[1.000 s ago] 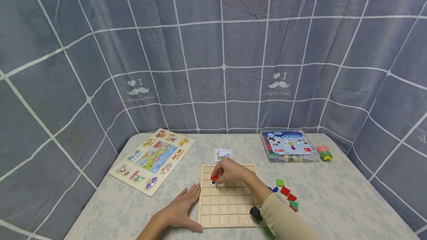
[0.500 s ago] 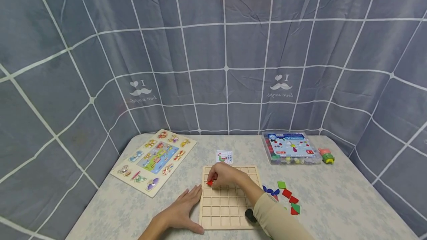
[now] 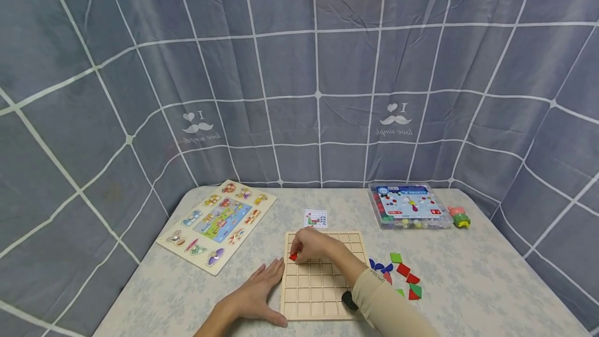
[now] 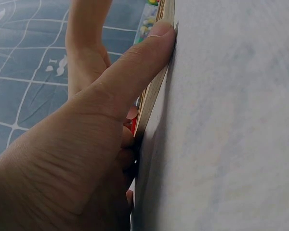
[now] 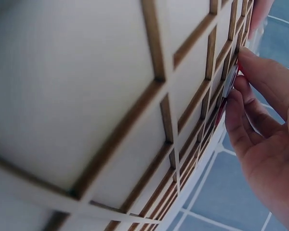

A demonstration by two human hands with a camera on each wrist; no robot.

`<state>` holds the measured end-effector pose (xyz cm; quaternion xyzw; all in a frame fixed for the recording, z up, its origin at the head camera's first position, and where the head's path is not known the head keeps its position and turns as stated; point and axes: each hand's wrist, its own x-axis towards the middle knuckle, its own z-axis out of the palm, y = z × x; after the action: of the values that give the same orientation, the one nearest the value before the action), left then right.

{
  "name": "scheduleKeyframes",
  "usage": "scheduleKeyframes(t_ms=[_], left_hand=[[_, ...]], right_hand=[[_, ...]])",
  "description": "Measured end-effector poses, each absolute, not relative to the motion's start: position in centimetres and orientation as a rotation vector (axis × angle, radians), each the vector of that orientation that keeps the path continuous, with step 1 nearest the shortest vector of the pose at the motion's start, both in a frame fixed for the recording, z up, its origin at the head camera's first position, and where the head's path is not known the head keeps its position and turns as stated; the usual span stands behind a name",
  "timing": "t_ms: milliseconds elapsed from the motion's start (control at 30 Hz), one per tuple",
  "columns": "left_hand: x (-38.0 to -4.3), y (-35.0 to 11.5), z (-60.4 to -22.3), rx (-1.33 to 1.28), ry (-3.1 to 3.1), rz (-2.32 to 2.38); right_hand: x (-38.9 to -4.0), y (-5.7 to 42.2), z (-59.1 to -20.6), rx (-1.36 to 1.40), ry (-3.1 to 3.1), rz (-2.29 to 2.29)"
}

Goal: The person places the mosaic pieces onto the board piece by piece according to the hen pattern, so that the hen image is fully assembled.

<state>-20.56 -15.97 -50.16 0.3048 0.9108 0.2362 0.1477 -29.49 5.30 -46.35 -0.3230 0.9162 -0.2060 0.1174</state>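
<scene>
My right hand (image 3: 314, 246) is over the upper left of the wooden grid board (image 3: 299, 295). Its thumb and fingers pinch a small red piece (image 3: 293, 257) low at the board's cells. In the right wrist view, red edges (image 5: 220, 113) and a whitish side show by the fingertips, close to the grid bars. My left hand (image 3: 255, 295) lies with fingers spread along the board's left side, the thumb by its lower left corner. The left wrist view has that thumb (image 4: 149, 48) against the board's edge. Fingers cover part of the red piece.
Loose blue, red and green pieces (image 3: 403, 270) lie right of the board. Behind it is a small pattern card (image 3: 315, 218). A picture puzzle (image 3: 220, 222) lies at left; a clear case (image 3: 407, 207) and a small toy (image 3: 459, 217) are at back right.
A white disc with a dark centre showed under the tilted red piece earlier. My right hand has since shifted slightly left and lowered the piece to the board. The left hand stays put.
</scene>
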Motion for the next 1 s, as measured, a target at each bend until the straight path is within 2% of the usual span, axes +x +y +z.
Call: scheduleKeyframes(t_ms=[633, 1000], left_hand=[[-20.5, -15.9, -49.9, 0.876, 2.622, 0.677], [-20.4, -15.9, -50.1, 0.878, 2.644, 0.695]], right_hand=[[-29.1, 5.9, -46.1, -0.961, 2.630, -0.740], [-28.5, 9.1, -45.4, -0.934, 2.621, -0.907]])
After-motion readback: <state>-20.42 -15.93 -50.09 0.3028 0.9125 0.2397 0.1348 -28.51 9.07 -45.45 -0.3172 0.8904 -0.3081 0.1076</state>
